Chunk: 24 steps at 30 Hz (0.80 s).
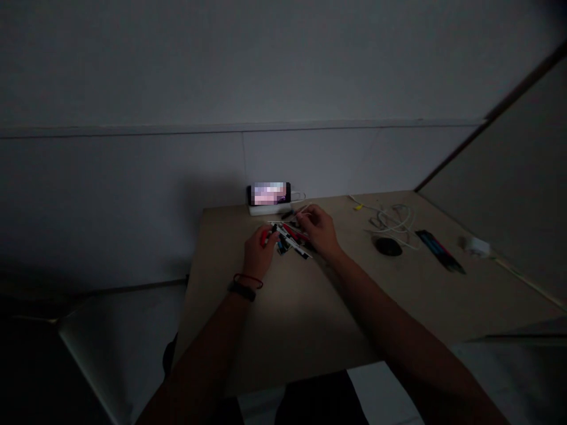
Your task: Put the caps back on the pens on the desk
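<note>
A loose pile of pens (290, 237), white, black, red and blue, lies on the desk between my hands. At the pile's left side my left hand (259, 252) is closed around a red pen-like thing (264, 236) with dark parts near it, mostly covered by the fingers. My right hand (321, 230) is at the pile's far right side, thumb and fingers pinched together on a thin pale stick-like thing (305, 208). Dim light hides its exact kind. A phone (270, 193) with a lit screen leans on a white block (269, 209) just behind the pile.
On the right of the desk (287, 330) lie a black mouse (388, 246), a tangle of white cable (398, 219) and a dark flat pack (439, 251). A white plug (478, 247) with a cord is by the right partition. A wall (212, 162) stands behind.
</note>
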### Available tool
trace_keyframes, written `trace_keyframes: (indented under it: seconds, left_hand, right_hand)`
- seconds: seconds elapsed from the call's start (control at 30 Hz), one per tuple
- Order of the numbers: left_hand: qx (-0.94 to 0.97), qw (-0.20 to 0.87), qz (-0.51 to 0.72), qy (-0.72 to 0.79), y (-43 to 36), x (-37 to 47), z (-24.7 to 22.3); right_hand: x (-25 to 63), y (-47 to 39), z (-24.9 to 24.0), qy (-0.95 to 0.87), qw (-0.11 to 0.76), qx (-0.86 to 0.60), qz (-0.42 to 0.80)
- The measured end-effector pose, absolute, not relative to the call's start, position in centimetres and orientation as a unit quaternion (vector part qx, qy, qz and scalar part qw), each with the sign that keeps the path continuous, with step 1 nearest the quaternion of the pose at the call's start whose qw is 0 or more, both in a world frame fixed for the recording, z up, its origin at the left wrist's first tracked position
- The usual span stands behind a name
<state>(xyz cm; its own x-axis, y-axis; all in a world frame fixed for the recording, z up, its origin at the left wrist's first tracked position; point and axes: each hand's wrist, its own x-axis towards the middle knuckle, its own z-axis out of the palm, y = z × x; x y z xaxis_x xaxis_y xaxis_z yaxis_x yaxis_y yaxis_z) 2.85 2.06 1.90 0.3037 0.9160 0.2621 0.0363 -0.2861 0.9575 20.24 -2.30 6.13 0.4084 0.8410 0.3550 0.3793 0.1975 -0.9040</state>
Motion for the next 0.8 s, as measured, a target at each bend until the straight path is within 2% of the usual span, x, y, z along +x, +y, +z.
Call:
trace_keyframes:
  seconds: [0.1, 0.2, 0.5, 0.8]
  left_hand:
    - [0.663, 0.469, 0.456, 0.365, 2.1, 2.8, 2.0]
    - [0.673, 0.458, 0.449, 0.368, 2.1, 2.8, 2.2]
    - [0.675, 0.46, 0.414, 0.4, 2.1, 2.5, 2.7]
    - [0.684, 0.462, 0.414, 0.384, 2.2, 2.5, 2.3]
  right_hand:
    - [19.2, -2.9, 5.8, -0.448, 0.638, -0.54, 0.318]
    - [18.7, -3.4, 5.8, -0.415, 0.653, -0.514, 0.37]
    - [18.5, -3.5, 6.0, -0.394, 0.688, -0.498, 0.352]
    - [18.6, -3.1, 4.8, -0.424, 0.659, -0.512, 0.351]
